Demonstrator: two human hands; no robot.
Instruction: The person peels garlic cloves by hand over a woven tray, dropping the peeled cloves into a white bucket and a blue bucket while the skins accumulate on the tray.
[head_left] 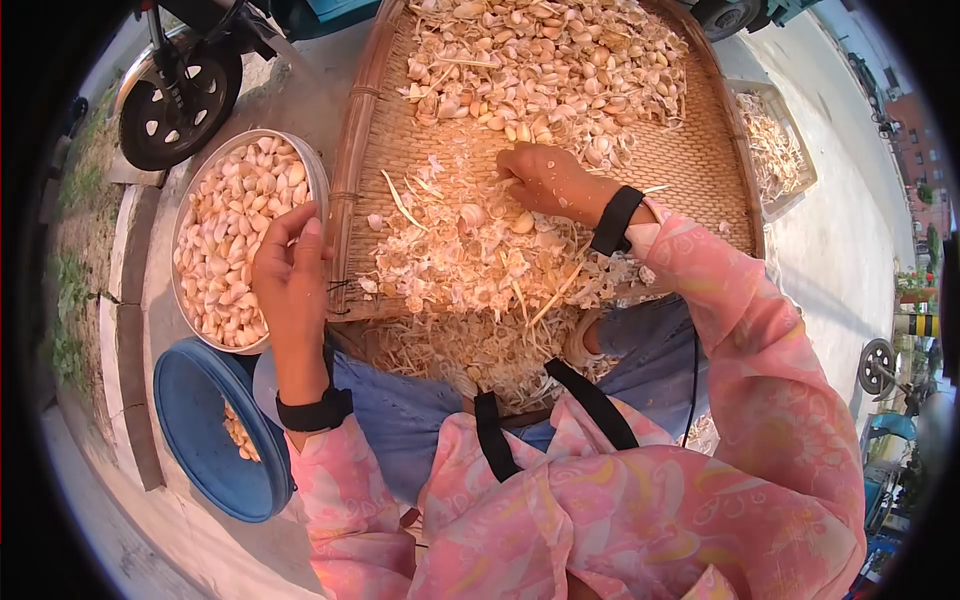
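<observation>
My left hand (290, 285) is at the right rim of a round bowl (318, 170) full of garlic cloves (225, 235), beside the woven tray's left edge. Its fingers are curled in towards the thumb; whatever they hold is hidden. Over the middle of the woven bamboo tray (700, 165), my right hand (560, 182) has its fingers bent down and closed, with the tips hidden. Loose papery garlic skins (470, 255) lie just below it, with a few cloves among them. A large heap of garlic cloves and skins (560, 60) covers the tray's far part.
A blue bucket (195, 430) with some cloves inside stands at lower left. Garlic skins (430, 355) are piled under the tray, between my knees. Right of the tray is a pale bin of scraps (775, 150). A vehicle wheel (180, 105) stands at upper left.
</observation>
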